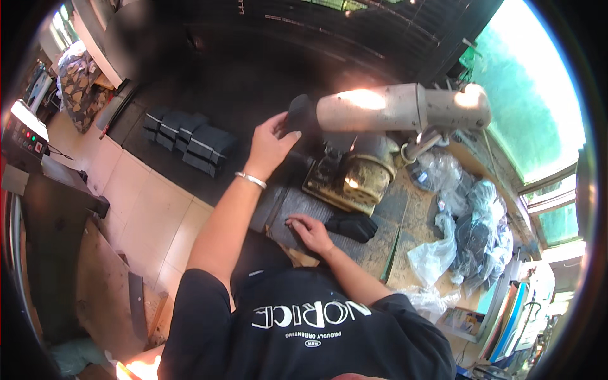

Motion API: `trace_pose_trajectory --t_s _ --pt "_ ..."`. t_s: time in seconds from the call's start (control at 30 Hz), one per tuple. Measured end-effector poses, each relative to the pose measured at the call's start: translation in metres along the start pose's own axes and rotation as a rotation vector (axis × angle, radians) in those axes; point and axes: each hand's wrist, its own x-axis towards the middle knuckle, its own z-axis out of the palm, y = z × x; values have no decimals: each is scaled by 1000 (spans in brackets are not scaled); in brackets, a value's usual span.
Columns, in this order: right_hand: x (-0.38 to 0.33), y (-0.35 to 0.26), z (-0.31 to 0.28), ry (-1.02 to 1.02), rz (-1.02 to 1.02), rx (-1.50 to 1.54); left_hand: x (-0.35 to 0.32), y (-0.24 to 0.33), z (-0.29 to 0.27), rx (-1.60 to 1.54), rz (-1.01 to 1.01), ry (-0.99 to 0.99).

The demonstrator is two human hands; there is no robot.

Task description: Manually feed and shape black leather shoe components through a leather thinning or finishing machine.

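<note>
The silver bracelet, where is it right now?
In the head view, the silver bracelet sits on the wrist of the left hand, raised left of centre toward the dark end of the cylindrical machine arm.

Pale tiled floor (149,212) lay at frame left w/ a dark mat (209,95) above it, & a bright green-tinted window (538,88) lit the upper right.

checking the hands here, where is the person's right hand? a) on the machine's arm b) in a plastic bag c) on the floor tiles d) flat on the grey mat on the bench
d: the right hand lies palm down on the grey mat, beside a dark folded piece.
</note>
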Motion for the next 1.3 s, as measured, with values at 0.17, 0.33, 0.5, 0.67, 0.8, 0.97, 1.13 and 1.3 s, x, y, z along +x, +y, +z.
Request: trace_pose_trajectory --t_s 0.17,0.33,0.5,0.67,0.8,0.97,1.13,1.3 --pt "0 4 -5 5 -10 91 -9 15 -34 734 -99 -186" --pt "-4 -2 -5 -4 -21 63 -47 -54 -65 1229 127 -302" --pt "-5 -7 -4 -23 -33 35 -66 -80 -67 1129 -152 -242" --pt "-7 -7 -5 -11 -37 18 -66 -54 -81 1164 -180 -198" --pt "-5 -8 -6 -20 -52 -26 -64 -65 -131 1357 -129 -4" --pt "-15 -11 -15 2 -33 41 -72 -75 -118 1458 162 125" --pt "-50 -49 -39 134 -304 -170 -85 -70 -107 1304 355 132" --pt "-102 -53 -115 614 -234 -501 -125 -76 5 843 194 -505"
